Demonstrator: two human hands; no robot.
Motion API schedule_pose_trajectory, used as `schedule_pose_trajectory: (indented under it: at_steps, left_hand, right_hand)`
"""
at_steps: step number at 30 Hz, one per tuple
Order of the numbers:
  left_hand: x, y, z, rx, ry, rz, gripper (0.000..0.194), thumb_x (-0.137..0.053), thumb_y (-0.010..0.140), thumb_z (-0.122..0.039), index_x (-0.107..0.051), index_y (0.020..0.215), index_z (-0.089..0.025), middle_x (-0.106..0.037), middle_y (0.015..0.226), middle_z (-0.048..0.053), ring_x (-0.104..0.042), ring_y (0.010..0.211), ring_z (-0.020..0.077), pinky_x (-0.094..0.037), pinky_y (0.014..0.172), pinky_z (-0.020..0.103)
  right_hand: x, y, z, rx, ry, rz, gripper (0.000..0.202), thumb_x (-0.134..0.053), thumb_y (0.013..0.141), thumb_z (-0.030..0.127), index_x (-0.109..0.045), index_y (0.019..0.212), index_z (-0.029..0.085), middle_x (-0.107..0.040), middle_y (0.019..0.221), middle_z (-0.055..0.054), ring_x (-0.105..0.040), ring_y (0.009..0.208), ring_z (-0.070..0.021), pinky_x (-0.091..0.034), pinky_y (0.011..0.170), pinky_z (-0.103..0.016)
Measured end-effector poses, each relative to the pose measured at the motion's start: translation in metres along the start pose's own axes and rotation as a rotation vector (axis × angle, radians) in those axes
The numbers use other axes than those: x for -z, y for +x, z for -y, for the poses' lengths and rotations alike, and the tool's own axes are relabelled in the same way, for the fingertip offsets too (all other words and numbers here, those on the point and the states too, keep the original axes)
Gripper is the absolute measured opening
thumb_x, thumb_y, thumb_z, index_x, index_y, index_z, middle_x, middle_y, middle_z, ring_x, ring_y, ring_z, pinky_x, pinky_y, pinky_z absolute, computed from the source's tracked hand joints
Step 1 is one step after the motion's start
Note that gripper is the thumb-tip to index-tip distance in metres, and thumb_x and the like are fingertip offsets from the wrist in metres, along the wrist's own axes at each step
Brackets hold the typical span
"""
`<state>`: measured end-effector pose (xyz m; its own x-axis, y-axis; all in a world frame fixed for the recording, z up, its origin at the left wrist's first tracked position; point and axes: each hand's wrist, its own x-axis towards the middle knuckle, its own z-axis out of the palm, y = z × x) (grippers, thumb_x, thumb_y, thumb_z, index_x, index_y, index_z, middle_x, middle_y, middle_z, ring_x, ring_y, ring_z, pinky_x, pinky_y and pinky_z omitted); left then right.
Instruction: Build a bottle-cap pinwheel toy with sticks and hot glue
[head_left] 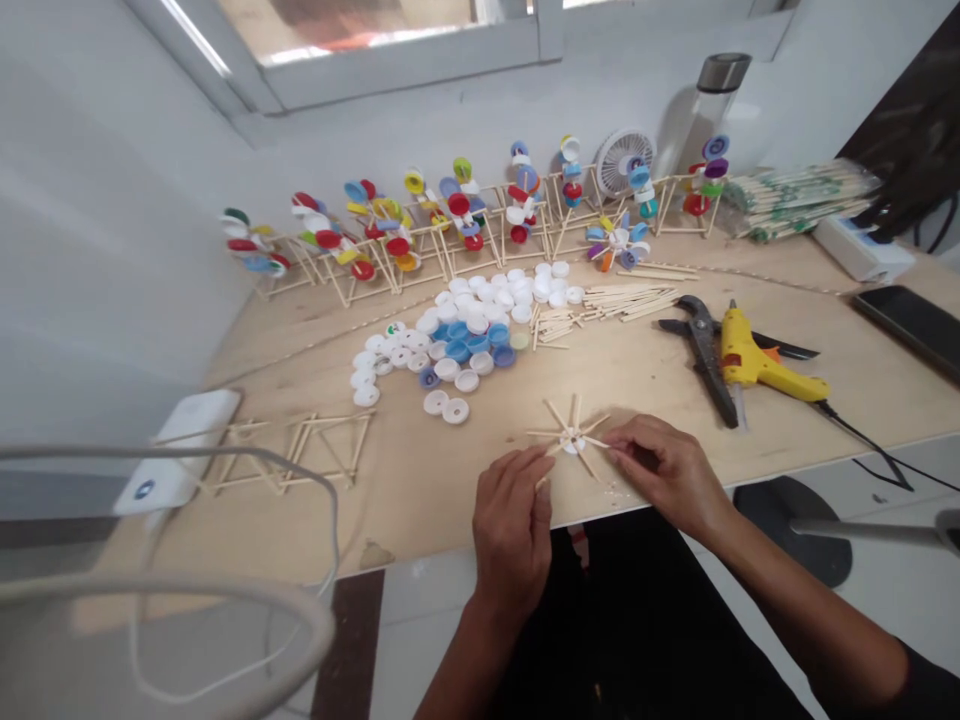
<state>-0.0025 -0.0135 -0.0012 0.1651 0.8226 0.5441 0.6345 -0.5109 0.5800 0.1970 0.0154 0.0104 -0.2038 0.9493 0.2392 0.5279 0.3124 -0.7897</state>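
Observation:
Near the table's front edge lies a star-shaped piece (573, 440), with thin wooden sticks spreading from a white round centre. My left hand (516, 520) is closed at its left side, fingertips pinching one of its sticks. On the other side my right hand (664, 468) pinches the outer end of another stick between thumb and fingers. Behind the hands are a pile of white bottle caps (495, 292), some blue caps (459, 348), and a bundle of loose sticks (630, 300).
A yellow glue gun (757, 362) and black-handled cutters (705, 350) lie at the right, near a phone (911, 325). Stick frames with coloured cap wheels (375, 235) line the wall. At the left are a stick frame (289, 455), a white power strip (176, 450) and cables.

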Motion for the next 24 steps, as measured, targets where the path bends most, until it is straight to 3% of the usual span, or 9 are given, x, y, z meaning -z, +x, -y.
schedule_pose_trajectory:
  at_steps: [7, 24]
  left_hand:
    - [-0.0058, 0.0001, 0.002, 0.003, 0.019, 0.042, 0.028, -0.044, 0.086, -0.007, -0.057, 0.109, -0.018, -0.067, 0.111, 0.011, -0.059, 0.107, 0.0222, -0.045, 0.09, 0.043]
    - [-0.005, 0.0012, 0.0021, -0.011, 0.028, 0.081, 0.03, -0.044, 0.085, -0.006, -0.056, 0.11, -0.017, -0.068, 0.112, 0.012, -0.06, 0.106, 0.0225, -0.044, 0.089, 0.042]
  right_hand:
    - [-0.0016, 0.0021, 0.0003, 0.086, -0.069, -0.001, 0.014, -0.053, 0.088, 0.02, -0.066, 0.092, 0.021, -0.066, 0.083, -0.004, -0.061, 0.081, -0.0166, -0.049, 0.072, -0.03]
    - [-0.0042, 0.0038, 0.0009, 0.076, -0.123, 0.011, 0.015, -0.052, 0.087, 0.02, -0.067, 0.09, 0.02, -0.067, 0.081, -0.004, -0.061, 0.079, -0.0175, -0.048, 0.072, -0.032]
